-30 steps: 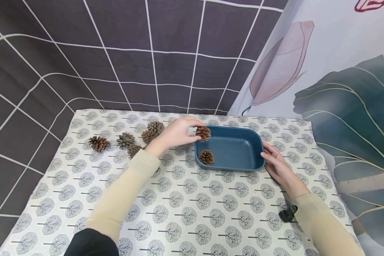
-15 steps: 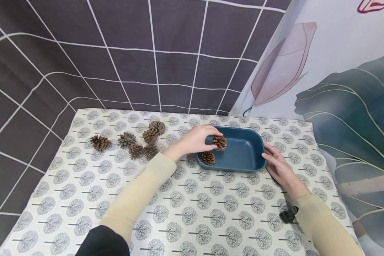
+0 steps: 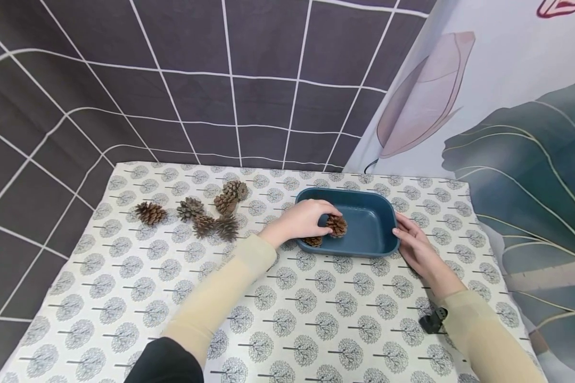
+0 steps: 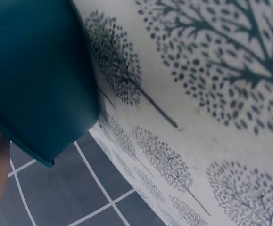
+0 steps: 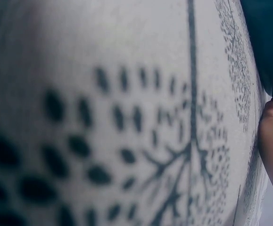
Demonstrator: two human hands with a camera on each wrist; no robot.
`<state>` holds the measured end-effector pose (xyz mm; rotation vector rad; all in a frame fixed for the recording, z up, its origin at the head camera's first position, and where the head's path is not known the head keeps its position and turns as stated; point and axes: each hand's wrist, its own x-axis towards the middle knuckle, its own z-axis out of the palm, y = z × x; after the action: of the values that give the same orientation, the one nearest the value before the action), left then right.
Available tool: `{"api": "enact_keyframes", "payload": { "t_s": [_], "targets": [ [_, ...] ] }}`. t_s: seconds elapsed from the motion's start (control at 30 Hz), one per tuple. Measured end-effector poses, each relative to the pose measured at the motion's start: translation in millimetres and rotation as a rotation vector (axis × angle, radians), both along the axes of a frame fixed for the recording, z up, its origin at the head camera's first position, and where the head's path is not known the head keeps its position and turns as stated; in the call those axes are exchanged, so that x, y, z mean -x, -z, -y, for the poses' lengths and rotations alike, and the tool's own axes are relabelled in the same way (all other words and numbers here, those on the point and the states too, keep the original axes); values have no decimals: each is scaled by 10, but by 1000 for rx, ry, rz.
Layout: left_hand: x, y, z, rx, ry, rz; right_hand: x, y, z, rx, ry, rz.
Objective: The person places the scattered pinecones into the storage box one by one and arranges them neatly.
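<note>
1. Right hand (image 3: 414,244) grips the right end of one blue, rounded-rectangular bin (image 3: 369,229), thumb at the rim.
2. Left hand (image 3: 304,219) is pinching one brown, scaly pine cone (image 3: 337,226) inside the bin, kinda blocking a second cone (image 3: 313,241) there.
3. Left of the bin: six loose cones (image 3: 203,226), by my count.
4. Behind the bin: dark white-gridded cloth (image 3: 263,101).

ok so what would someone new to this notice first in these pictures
Probably the blue dish, right of centre on the tree-print cloth in the head view, where the left hand holds a pine cone and the right hand grips the right end. Next, perhaps, the loose cones left of it and the dark backdrop with white grid lines behind.
</note>
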<state>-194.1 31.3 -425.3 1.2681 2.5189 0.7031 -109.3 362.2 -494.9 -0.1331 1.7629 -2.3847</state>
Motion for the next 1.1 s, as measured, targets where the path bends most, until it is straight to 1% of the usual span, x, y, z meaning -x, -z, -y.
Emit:
{"api": "enact_keyframes", "payload": {
  "t_s": [0.13,0.4,0.73,0.87,0.97,1.1],
  "targets": [
    [-25,17,-22,30,13,2,5,8,0,20,-4,0],
    [-62,41,-45,77,52,-4,9,7,0,27,-13,8],
    [-61,111,-26,106,112,-19,8,19,-20,23,-15,9],
    [-62,130,-23,104,128,-22,5,31,-26,32,-22,2],
    [-71,126,-20,111,137,-31,5,31,-24,31,-26,-1],
    [-89,99,-25,142,148,-64,6,29,-27,17,-24,3]
  ]
}}
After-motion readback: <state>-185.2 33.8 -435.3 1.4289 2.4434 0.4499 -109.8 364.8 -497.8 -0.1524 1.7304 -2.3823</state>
